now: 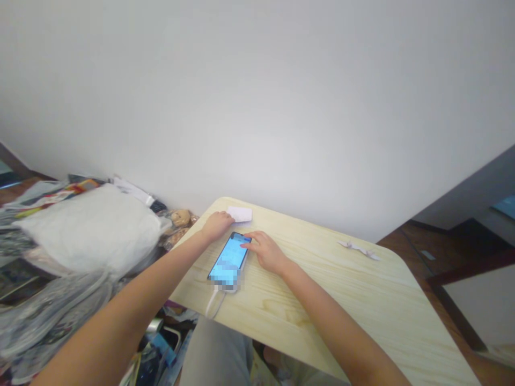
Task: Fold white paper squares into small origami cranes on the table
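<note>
A smartphone (230, 258) lies face up on the wooden-topped table, its screen lit blue and its lower part pixelated. From its near end runs a white cable (212, 301). My right hand (266, 252) is at the phone's upper right corner, thumb and index finger apart and reaching onto it. Beyond the phone, my left hand (219, 225) has its fingertips closed at the left edge of a small white piece of paper (242, 214), which looks folded. What lies beneath those fingertips is hidden.
A crumpled or twisted white paper strip (358, 250) lies at the table's (341, 300) far right. Left of the table are a large white bag (96, 230) and piled clutter. A plain wall (281, 107) rises behind. My legs are under the near edge.
</note>
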Demonstrator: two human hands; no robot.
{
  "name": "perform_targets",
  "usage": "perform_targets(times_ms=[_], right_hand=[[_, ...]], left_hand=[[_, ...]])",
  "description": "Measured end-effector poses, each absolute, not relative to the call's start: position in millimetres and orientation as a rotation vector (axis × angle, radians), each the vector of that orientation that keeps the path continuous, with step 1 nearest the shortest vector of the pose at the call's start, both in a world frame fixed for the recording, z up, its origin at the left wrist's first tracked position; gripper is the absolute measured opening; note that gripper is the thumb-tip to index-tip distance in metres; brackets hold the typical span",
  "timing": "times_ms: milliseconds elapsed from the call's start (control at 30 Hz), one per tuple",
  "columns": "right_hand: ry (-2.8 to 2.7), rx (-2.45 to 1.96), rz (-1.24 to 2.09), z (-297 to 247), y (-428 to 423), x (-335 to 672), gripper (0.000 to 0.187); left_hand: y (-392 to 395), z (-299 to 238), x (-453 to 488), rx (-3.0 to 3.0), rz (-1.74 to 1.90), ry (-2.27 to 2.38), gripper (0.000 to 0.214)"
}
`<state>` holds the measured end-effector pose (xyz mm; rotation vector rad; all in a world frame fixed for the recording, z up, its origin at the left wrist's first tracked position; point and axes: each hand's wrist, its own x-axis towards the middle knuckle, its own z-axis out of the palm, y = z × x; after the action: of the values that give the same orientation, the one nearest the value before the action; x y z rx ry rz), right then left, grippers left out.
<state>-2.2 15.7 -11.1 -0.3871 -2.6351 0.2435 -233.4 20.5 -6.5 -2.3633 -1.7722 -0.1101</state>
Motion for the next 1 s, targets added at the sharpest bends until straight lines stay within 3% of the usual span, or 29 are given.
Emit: perform_targets(times_ms=[533, 1000], right_hand=[[-2.492, -0.537, 0.256, -3, 21, 18, 0.054], [-2.485, -0.608, 0.241, 5, 19, 37, 0.043]], left_hand=[[22, -1, -230, -2.442, -0.148, -1.781, 0.019], [29, 2, -231, -2.323, -0.368, -2.114, 0.022]])
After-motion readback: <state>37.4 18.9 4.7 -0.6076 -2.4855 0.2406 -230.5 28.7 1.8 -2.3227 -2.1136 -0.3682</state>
